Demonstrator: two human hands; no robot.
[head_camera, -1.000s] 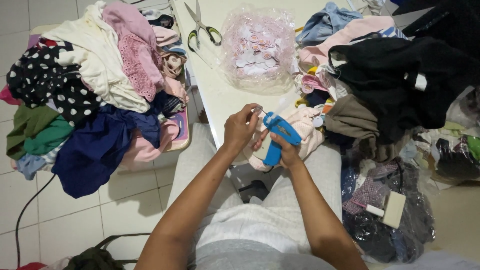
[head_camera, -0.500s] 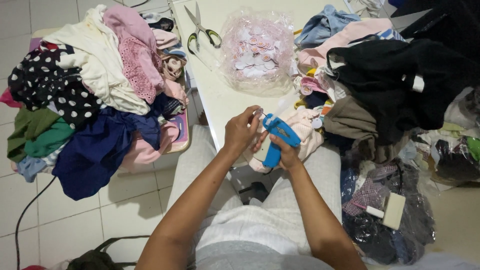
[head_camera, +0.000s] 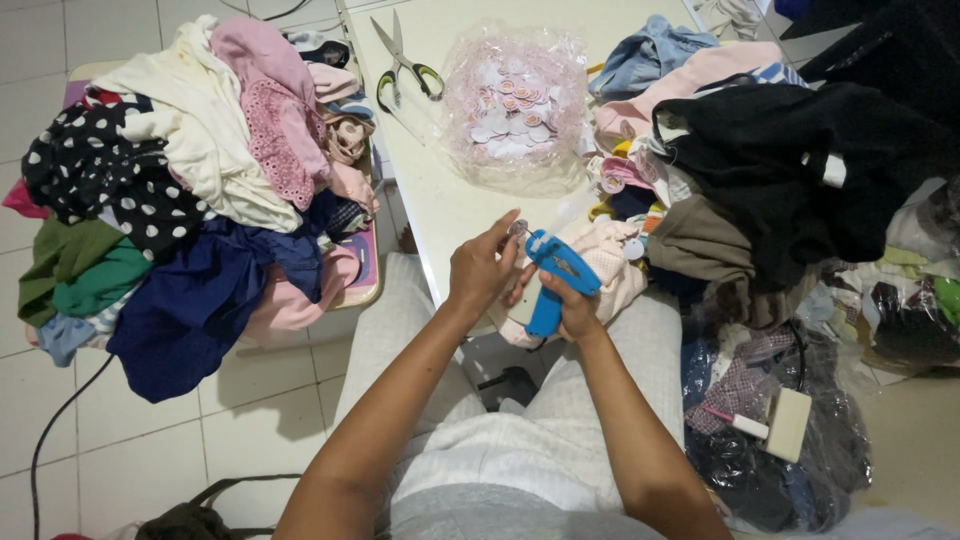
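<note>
My right hand (head_camera: 572, 306) grips a blue tagging gun (head_camera: 556, 272) by its handle, nozzle pointing up and left. My left hand (head_camera: 482, 266) pinches a small round tag (head_camera: 517, 228) right at the gun's tip. Both hands hover over a pale pink garment (head_camera: 610, 262) that lies at the near edge of the white table (head_camera: 440, 190), above my lap.
A clear plastic bag of round tags (head_camera: 512, 105) and green-handled scissors (head_camera: 405, 68) lie further up the table. Heaps of clothes sit left (head_camera: 190, 190) and right (head_camera: 780, 170). A dark bag of fabric with a white block (head_camera: 786, 424) rests on the floor at the right.
My hands stay together over the pink garment, barely shifted. The left fingers now pinch the tag at the gun's tip.
</note>
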